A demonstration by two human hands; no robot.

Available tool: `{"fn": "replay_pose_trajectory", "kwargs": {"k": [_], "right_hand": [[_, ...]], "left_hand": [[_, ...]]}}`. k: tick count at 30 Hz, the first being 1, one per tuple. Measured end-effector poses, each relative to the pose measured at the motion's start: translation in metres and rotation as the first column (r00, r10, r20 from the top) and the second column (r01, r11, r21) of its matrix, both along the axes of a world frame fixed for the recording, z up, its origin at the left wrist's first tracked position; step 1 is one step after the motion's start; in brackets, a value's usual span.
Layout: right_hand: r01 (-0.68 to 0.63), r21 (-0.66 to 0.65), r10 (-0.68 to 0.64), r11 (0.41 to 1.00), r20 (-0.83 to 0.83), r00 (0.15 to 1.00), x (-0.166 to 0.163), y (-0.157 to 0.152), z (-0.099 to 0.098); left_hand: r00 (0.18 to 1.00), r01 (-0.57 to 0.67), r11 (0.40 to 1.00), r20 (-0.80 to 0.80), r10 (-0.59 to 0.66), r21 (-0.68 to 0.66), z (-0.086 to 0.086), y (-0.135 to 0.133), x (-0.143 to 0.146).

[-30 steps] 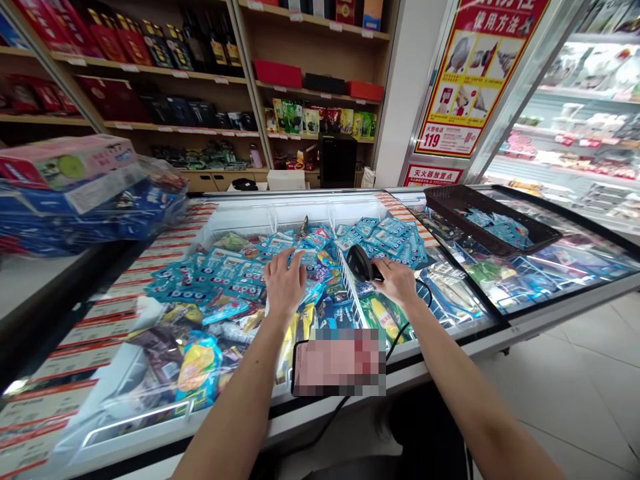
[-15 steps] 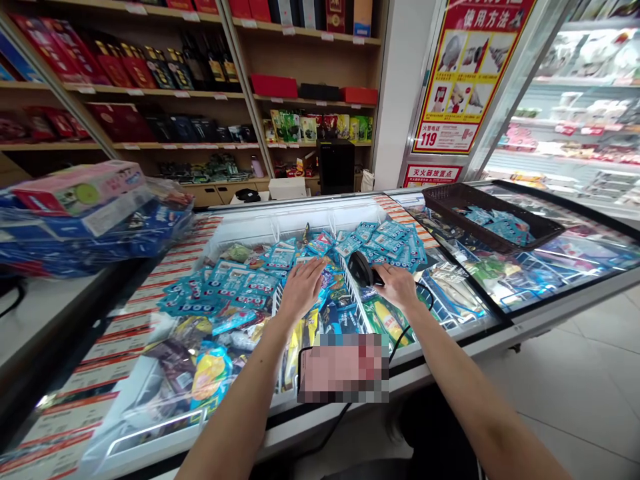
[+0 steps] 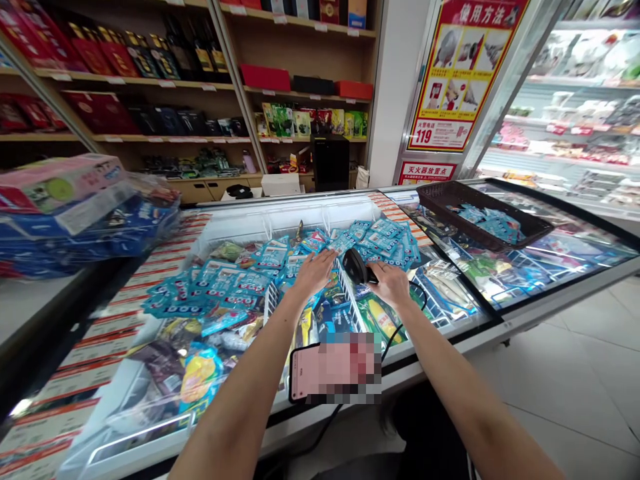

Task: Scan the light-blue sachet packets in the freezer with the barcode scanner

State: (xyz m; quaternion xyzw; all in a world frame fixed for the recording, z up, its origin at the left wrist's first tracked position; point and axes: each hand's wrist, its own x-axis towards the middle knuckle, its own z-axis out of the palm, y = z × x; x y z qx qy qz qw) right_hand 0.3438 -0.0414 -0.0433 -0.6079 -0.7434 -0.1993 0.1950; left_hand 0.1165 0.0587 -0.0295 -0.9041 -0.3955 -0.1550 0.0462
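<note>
My right hand (image 3: 391, 285) is closed round the handle of a black corded barcode scanner (image 3: 356, 266), held over the open chest freezer (image 3: 260, 220). My left hand (image 3: 316, 272) reaches in beside it, fingers stretched out flat over the blue ice-cream packets (image 3: 235, 283), close to the white wire divider (image 3: 345, 293). More blue packets (image 3: 387, 240) are heaped just beyond the scanner. A phone (image 3: 300, 373) lies on the freezer's front edge under my arms.
A dark plastic basket (image 3: 450, 197) with a few blue packets rests on the closed glass lid (image 3: 525, 260) to the right. Stacked wrapped boxes (image 3: 75, 207) sit at the left. Shelves of goods (image 3: 175, 73) stand behind, a glass-door cooler (image 3: 575, 100) at the right.
My left hand has slid right across the packets, from the left compartment toward the divider and the scanner. The right hand with the scanner stayed nearly still.
</note>
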Motion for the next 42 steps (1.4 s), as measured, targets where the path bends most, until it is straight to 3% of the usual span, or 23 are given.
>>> {"fn": "replay_pose_trajectory", "kwargs": {"k": [10, 15, 19, 26, 31, 42], "right_hand": [[0.008, -0.004, -0.008, 1.000, -0.002, 1.000, 0.000, 0.001, -0.002], [0.002, 0.004, -0.002, 1.000, -0.003, 1.000, 0.001, 0.003, -0.005], [-0.001, 0.008, 0.001, 1.000, 0.000, 1.000, 0.001, 0.004, -0.005], [-0.012, 0.016, 0.012, 1.000, 0.014, 1.000, 0.001, 0.002, -0.004], [-0.038, 0.026, 0.037, 0.999, 0.034, 0.999, 0.000, 0.002, -0.004], [-0.070, 0.026, 0.069, 0.997, 0.035, 0.997, 0.002, 0.001, -0.002]], "left_hand": [[0.990, -0.024, 0.995, 0.140, 0.011, 0.098, 0.004, -0.029, -0.031], [0.949, -0.199, 0.972, 0.270, 0.161, 0.123, -0.005, -0.025, -0.031], [0.941, -0.250, 0.967, 0.247, 0.231, 0.046, -0.012, -0.015, -0.028], [0.936, -0.298, 0.952, 0.216, 0.277, 0.070, -0.010, -0.020, -0.028], [0.944, -0.298, 0.953, 0.161, 0.288, 0.044, -0.012, -0.017, -0.031], [0.872, -0.289, 0.952, 0.439, 0.219, 0.100, -0.015, -0.001, -0.043]]}}
